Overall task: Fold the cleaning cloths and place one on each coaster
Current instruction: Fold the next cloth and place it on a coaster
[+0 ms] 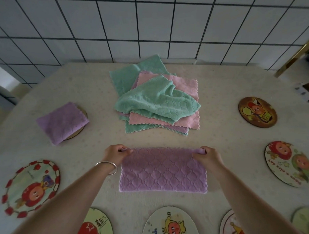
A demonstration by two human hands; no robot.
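— What is cut off nearest the viewer?

— Four coasters are clipped by the bottom edge, among them the yellow-figure coaster [170, 224], below the grip.

— And the grip itself?

— The far corners of the purple cloth [162, 171] are pinched by curled fingers: one by the left hand [116, 154], one by the right hand [207, 156]. The cloth is laid flat on the table [221, 131] between the forearms. A silver bangle [107, 166] is worn on the left wrist.

— What is hidden beyond?

— Left of the grip and further off, a coaster is mostly covered by the folded purple cloth [62, 121]. Straight beyond the grip, the cloth pile [156, 99] is seen; lower cloths are largely hidden.

— The room?

— A pale patterned covering is spread on the table, and a white tiled wall [146, 25] is seen behind.
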